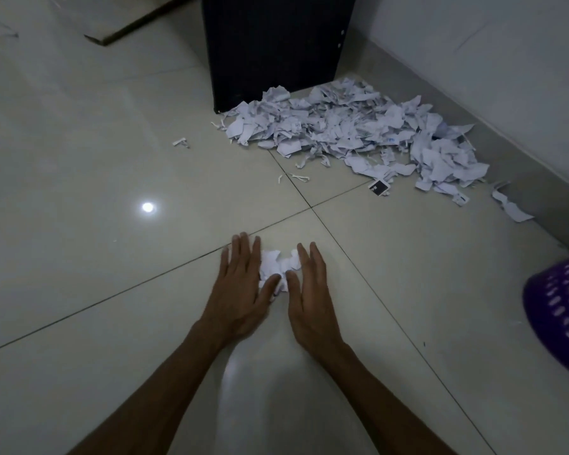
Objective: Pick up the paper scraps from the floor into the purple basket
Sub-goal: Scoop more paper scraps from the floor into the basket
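both hands (left hand (240, 293), right hand (309, 290)) flat, flanking small scrap clump (278, 266).

No legible text or labels.

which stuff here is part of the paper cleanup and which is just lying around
Part of the job: small clump of scraps between left hand and right hand; big scrap pile; purple basket.
Just lying about: dark cabinet; board.
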